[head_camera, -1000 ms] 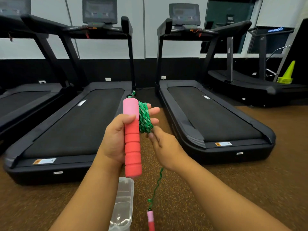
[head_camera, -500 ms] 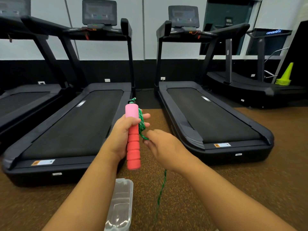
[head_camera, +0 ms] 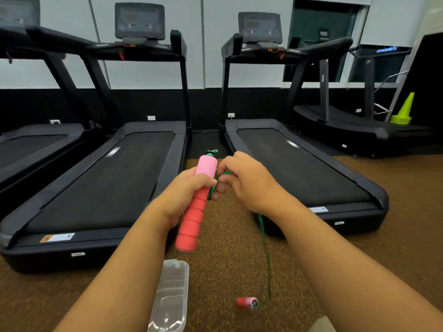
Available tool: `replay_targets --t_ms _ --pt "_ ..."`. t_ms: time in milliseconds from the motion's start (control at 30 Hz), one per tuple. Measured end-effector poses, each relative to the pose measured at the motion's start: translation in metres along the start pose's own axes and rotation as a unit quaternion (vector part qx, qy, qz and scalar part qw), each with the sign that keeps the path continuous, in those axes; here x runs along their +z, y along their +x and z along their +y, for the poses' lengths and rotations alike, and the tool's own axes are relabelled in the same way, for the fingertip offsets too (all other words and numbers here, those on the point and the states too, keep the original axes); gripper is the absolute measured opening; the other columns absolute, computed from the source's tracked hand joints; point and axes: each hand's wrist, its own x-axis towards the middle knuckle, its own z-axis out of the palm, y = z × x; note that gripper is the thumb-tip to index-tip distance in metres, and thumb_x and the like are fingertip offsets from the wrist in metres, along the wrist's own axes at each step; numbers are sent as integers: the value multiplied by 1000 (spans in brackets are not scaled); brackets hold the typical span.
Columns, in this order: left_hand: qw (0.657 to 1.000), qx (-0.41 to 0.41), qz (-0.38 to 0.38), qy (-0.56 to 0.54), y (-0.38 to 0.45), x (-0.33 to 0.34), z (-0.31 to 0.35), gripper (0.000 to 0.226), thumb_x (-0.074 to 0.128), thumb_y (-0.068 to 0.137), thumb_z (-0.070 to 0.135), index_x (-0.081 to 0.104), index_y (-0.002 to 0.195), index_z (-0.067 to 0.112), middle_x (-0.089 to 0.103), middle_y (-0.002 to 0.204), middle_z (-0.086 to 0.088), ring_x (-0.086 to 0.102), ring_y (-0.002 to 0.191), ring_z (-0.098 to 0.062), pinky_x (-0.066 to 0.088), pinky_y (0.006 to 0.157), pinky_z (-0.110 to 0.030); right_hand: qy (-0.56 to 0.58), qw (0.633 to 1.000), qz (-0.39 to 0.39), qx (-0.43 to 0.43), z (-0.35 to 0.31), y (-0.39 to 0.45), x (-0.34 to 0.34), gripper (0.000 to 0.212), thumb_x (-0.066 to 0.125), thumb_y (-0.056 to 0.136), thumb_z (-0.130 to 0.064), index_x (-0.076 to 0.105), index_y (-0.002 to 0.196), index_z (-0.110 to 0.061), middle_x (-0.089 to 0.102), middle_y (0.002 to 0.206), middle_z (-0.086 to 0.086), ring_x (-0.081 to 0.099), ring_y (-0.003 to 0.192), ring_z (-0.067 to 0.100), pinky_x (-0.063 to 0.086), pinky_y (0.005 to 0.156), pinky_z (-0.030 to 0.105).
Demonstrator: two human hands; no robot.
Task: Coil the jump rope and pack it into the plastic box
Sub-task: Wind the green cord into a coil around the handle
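Now swinging up beside the pink handle (head_camera: 195,204), right hand (head_camera: 249,185) pinching green rope (head_camera: 263,238) against it; left hand (head_camera: 182,197) closed around the handle, wraps apparently (blurred) tucked between thumb and foam. Risking loops slipping off if tension slackens. Trailing second handle (head_camera: 247,302) dragging over open floor (head_camera: 227,259), beside the plastic box (head_camera: 171,295), treadmill edges (head_camera: 318,212) flanking closely.

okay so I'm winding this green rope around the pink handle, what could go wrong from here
1. The right hand pinches the green rope close against the handle held by the left hand; a slipped pinch could loosen the wraps.
2. The second handle hangs on the slack and may swing into the plastic box.
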Motion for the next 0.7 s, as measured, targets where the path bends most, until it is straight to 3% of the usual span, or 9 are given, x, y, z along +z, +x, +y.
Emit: replay_targets --t_ms 133,267,500,700 --pt "1000 4 -14 -24 0 1 1 52 60 68 21 56 116 2 70 87 -16 60 72 -22 47 79 -39 25 999 33 15 5 5 -3 8 59 93 -12 63 99 -13 46 87 -3 42 73 3 35 66 10" --pt "999 7 -20 -35 1 3 5 64 63 60 29 55 118 0 70 87 -16 60 72 -22 49 78 -37 39 998 40 26 8 9 -3 8 61 91 -14 64 99 -14 50 89 -2 47 79 10 34 67 13" --pt "998 10 -22 -57 4 1 4 58 58 67 23 52 117 -6 70 84 -17 62 69 -22 53 73 -34 76 995 43 53 12 14 -3 8 57 94 -15 63 98 -18 51 91 -2 48 83 11 35 69 16" --pt "984 -7 -36 -174 -1 0 7 60 56 68 21 52 117 -14 66 78 -18 60 65 -23 56 65 -29 147 985 50 77 11 15 -5 8 54 95 -18 61 95 -21 56 95 -4 50 87 5 36 72 16"
